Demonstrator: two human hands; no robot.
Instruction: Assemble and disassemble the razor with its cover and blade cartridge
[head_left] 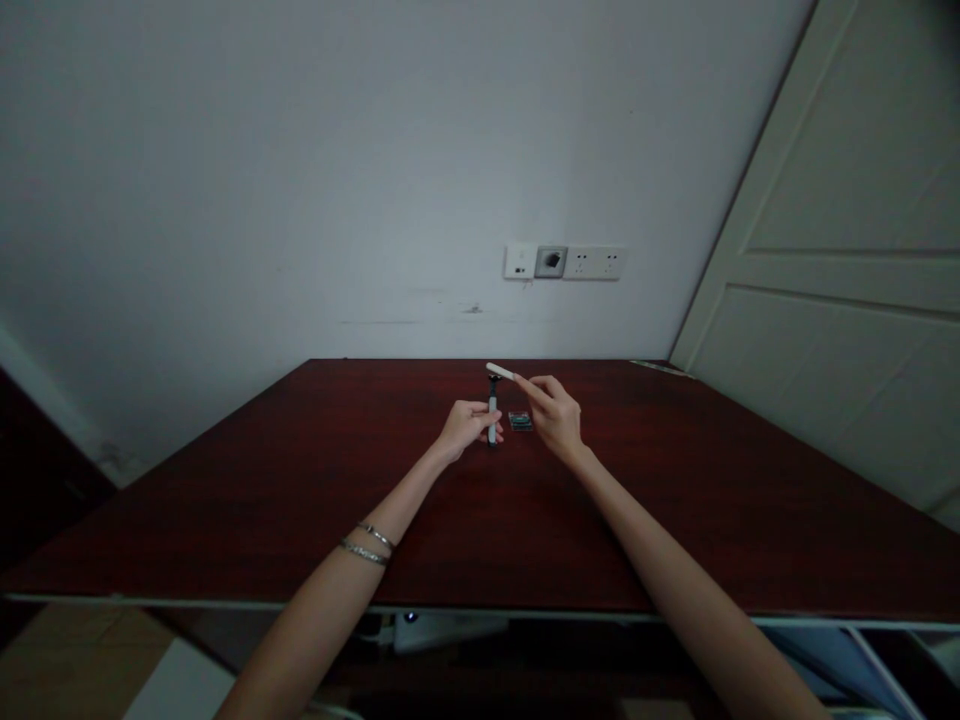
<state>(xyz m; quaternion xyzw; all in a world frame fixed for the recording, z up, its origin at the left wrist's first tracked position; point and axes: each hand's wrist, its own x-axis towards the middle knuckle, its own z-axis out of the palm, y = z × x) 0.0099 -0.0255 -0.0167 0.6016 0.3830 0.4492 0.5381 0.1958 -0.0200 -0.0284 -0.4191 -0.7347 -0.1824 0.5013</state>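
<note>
At the far left, pale flooring shows below the edge of the dark red table. Next comes the left forearm, wearing 2 silver-coloured bracelets. The left hand is closed around the white grip of a razor-shaped tool, held upright near the middle of the table, with its dark head at the top. Just above that head lies a slim white piece, slanting down to the right; from this angle I can't say whether the 2 touch. A small clear packet with green in it lies on the table between the hands. The right hand pinches the right end of the white piece, its index finger stretched along towards it. On the wall above are 3 plates in a row: a white plate, a grey-framed plate and a wide socket plate. Farther right, 1 thin strip lies at the table's back corner, beside a pale panelled door.
</note>
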